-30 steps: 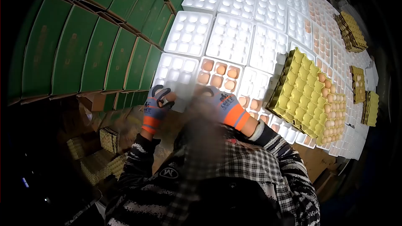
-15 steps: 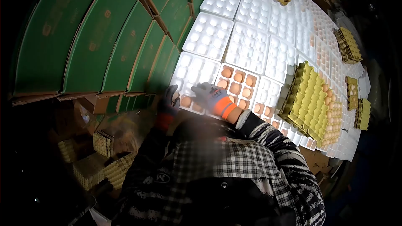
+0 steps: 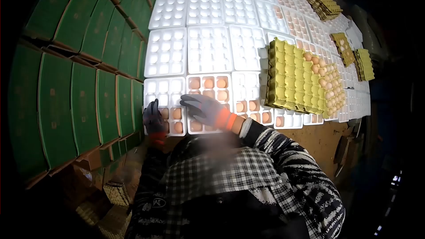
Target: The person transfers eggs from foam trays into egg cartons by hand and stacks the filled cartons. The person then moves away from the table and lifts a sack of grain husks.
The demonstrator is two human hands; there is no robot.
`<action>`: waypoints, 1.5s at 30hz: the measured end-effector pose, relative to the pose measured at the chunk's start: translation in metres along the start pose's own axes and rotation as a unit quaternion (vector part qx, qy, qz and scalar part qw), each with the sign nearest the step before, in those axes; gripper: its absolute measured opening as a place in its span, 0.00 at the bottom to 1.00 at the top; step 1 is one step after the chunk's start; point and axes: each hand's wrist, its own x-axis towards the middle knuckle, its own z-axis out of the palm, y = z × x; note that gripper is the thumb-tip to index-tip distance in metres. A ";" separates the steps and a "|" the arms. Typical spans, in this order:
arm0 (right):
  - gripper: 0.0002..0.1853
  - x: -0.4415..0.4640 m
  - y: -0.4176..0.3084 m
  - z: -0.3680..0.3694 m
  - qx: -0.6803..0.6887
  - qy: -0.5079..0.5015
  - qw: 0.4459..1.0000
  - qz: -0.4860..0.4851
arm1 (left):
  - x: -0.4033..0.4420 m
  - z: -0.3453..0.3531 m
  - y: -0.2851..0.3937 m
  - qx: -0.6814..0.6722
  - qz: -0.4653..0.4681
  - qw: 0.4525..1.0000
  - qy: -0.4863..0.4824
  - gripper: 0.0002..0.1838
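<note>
My left hand, in a grey glove with a dark-fingered front and an orange cuff, rests over the left side of a white foam egg tray. Its fingers point away from me and look apart; I see no egg in them. Brown eggs sit in the near cells beside it. My right hand, gloved alike, stretches its fingers leftward above a neighbouring foam tray holding several brown eggs. The palm hides some of that tray's cells, and nothing shows between its fingers.
A stack of yellow pulp egg trays stands on the foam trays at the right, with eggs beside it. Green cartons are stacked along the left. More pulp trays lie further off, and others sit low at left.
The view has turned, so the trays now lie straighter before me. My right hand has moved off the left tray to above its neighbour; more eggs show in the left tray.
</note>
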 end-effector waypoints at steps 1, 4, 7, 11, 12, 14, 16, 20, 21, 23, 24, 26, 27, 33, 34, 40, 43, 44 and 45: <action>0.25 -0.016 -0.003 -0.027 0.010 0.023 1.000 0.009 | 0.000 0.001 0.005 -0.018 0.015 0.999 0.043 0.24; 0.27 -0.084 -0.008 -0.120 -0.096 0.115 0.988 0.042 | 0.001 0.011 -0.003 -0.180 -0.063 0.981 0.046 0.25; 0.25 -0.160 -0.012 -0.224 -0.199 0.277 0.925 0.168 | 0.042 0.008 0.058 -0.217 -0.039 0.975 0.011 0.26; 0.24 -0.276 0.047 -0.322 -0.322 0.338 0.826 0.315 | 0.110 0.030 0.212 -0.388 -0.014 0.915 -0.112 0.25; 0.23 -0.291 0.067 -0.333 -0.323 0.307 0.832 0.331 | 0.128 0.041 0.257 -0.397 0.044 0.907 -0.137 0.26; 0.21 -0.304 0.088 -0.350 -0.318 0.233 0.850 0.349 | 0.160 0.070 0.348 -0.407 0.159 0.885 -0.161 0.30; 0.20 -0.309 0.116 -0.354 -0.308 0.178 0.861 0.363 | 0.186 0.085 0.439 -0.352 0.253 0.873 -0.224 0.32; 0.17 -0.323 0.124 -0.374 -0.075 0.297 0.901 0.307 | 0.211 0.171 0.551 -0.151 0.371 0.894 -0.202 0.33; 0.17 -0.325 0.123 -0.377 0.027 0.374 0.882 0.287 | 0.214 0.179 0.565 -0.104 0.375 0.894 -0.223 0.33; 0.19 -0.331 0.129 -0.388 0.187 0.477 0.824 0.244 | 0.220 0.192 0.585 -0.011 0.375 0.889 -0.261 0.32; 0.20 -0.327 0.126 -0.396 0.234 0.473 0.812 0.251 | 0.219 0.196 0.585 -0.034 0.381 0.889 -0.252 0.30; 0.23 -0.323 0.139 -0.402 0.142 0.408 0.858 0.278 | 0.220 0.197 0.578 -0.200 0.312 0.898 -0.238 0.25; 0.25 -0.320 0.154 -0.402 -0.001 0.336 0.896 0.290 | 0.223 0.199 0.571 -0.282 0.273 0.891 -0.226 0.22; 0.29 -0.307 0.174 -0.420 -0.138 0.207 0.900 0.358 | 0.274 0.211 0.537 -0.231 0.151 0.907 -0.318 0.27; 0.30 -0.315 0.178 -0.429 -0.075 0.245 0.915 0.311 | 0.273 0.196 0.551 -0.125 0.177 0.918 -0.333 0.28; 0.32 -0.319 0.212 -0.454 0.002 0.293 0.929 0.225 | 0.281 0.207 0.555 -0.193 0.020 0.910 -0.366 0.25; 0.28 -0.277 0.190 -0.451 -0.228 0.138 0.869 0.417 | 0.280 0.206 0.563 -0.293 0.211 0.895 -0.261 0.25; 0.28 -0.270 0.196 -0.448 -0.260 0.119 0.849 0.445 | 0.281 0.204 0.576 -0.192 0.228 0.896 -0.330 0.26; 0.28 -0.261 0.202 -0.444 -0.292 0.100 0.827 0.469 | 0.272 0.196 0.591 -0.060 0.272 0.912 -0.300 0.28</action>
